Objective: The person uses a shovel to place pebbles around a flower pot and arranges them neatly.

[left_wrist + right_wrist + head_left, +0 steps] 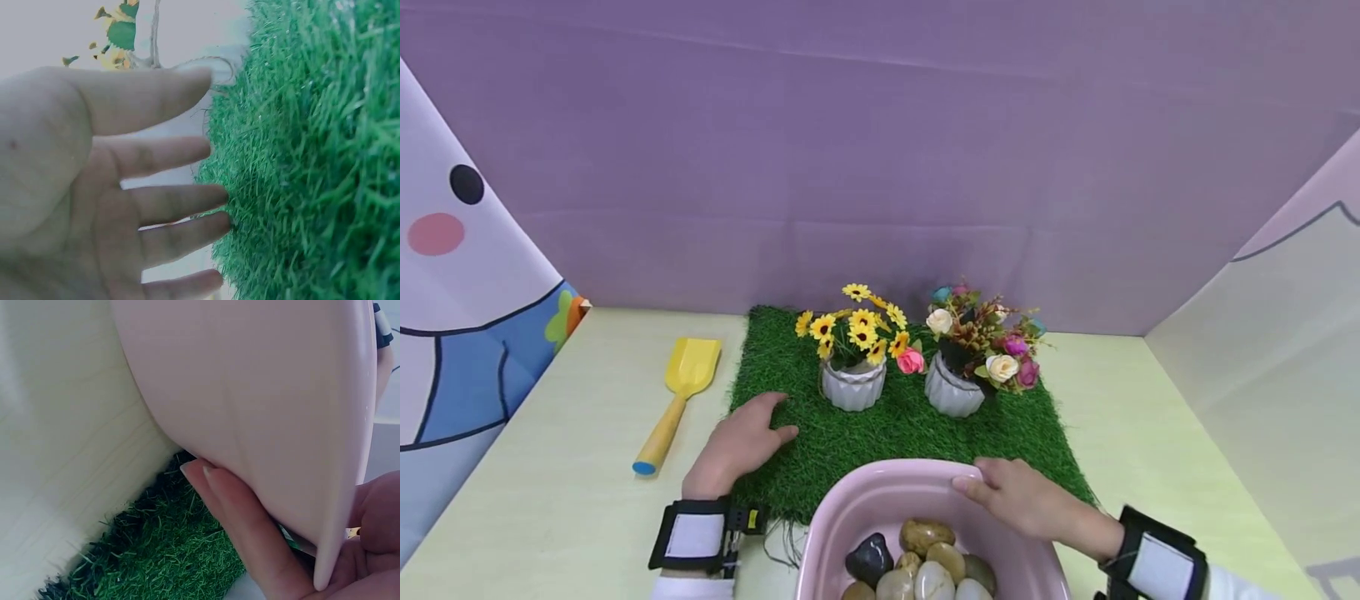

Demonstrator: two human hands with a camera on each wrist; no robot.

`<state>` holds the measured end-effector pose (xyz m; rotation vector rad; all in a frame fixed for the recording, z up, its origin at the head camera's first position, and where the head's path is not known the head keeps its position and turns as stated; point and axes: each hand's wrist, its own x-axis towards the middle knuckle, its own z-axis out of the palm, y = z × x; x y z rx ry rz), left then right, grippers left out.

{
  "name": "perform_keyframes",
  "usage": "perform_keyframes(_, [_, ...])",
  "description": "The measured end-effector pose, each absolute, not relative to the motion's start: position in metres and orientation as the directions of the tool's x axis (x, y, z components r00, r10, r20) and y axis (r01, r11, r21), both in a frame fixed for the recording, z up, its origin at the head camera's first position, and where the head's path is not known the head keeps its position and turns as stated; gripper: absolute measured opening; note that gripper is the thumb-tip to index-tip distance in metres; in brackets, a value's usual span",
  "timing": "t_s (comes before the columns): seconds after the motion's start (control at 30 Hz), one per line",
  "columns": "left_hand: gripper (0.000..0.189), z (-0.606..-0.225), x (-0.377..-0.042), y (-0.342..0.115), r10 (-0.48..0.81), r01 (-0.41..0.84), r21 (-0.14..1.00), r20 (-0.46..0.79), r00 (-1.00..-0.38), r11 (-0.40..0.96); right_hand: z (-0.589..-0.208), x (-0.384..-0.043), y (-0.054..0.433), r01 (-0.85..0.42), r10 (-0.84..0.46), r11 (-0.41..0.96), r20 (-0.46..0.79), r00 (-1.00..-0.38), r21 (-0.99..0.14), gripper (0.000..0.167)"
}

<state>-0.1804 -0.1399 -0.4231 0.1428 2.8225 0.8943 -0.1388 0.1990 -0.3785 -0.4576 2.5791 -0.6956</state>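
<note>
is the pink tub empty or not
Not empty: the head view shows several stones in the tub, one of them dark. Exactly how full, I cannot tell: the picture's lower edge cuts it off.

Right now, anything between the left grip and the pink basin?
Nothing visible blocks it: just grass mat lies between the left grip and the pink basin. The yellow-flower pot and mixed-flower pot stand farther back.

A yellow shovel (pixel 677 404) lies before a purple backdrop (pixel 880 158).
</note>
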Motion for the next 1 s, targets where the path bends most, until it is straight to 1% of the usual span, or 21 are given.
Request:
perform_keyframes(0.13, [0.052,-0.420,-0.181,-0.147,0.081,0.012,0.578,-0.094,-0.992,0.816,-0.377,-0.141,0.198,-0.223,-0.440,0.806,-0.302,-0.845,-0.549,0.042])
perform_keyframes(0.27, [0.053,-0.420,-0.181,-0.155,0.043,-0.023,0.591,-0.098,-0.994,0.806,-0.376,-0.141,0.198,-0.228,-0.443,0.806,-0.300,-0.845,-0.546,0.041])
perform_keyframes(0.47, [0.053,-0.421,-0.180,-0.162,0.032,-0.039,0.606,-0.106,-0.994,0.794,-0.376,-0.140,0.199,-0.214,-0.441,0.804,-0.314,-0.841,-0.555,0.041])
perform_keyframes(0.6, [0.054,-0.421,-0.180,-0.164,0.039,-0.039,0.609,-0.115,-0.993,0.792,-0.374,-0.142,0.199,-0.182,-0.436,0.810,-0.365,-0.823,-0.557,0.042])
perform_keyframes(0.8, [0.055,-0.422,-0.179,-0.164,0.050,-0.042,0.609,-0.132,-0.990,0.792,-0.368,-0.145,0.199,-0.137,-0.387,0.855,-0.439,-0.811,-0.501,0.072])
perform_keyframes(0.87, [0.055,-0.422,-0.179,-0.164,0.053,-0.042,0.608,-0.137,-0.989,0.793,-0.365,-0.147,0.201,-0.117,-0.367,0.867,-0.463,-0.807,-0.484,0.074])
perform_keyframes(1.0, [0.055,-0.422,-0.179,-0.165,0.056,-0.040,0.610,-0.138,-0.989,0.791,-0.361,-0.157,0.207,-0.058,-0.333,0.860,-0.470,-0.818,-0.507,0.069])
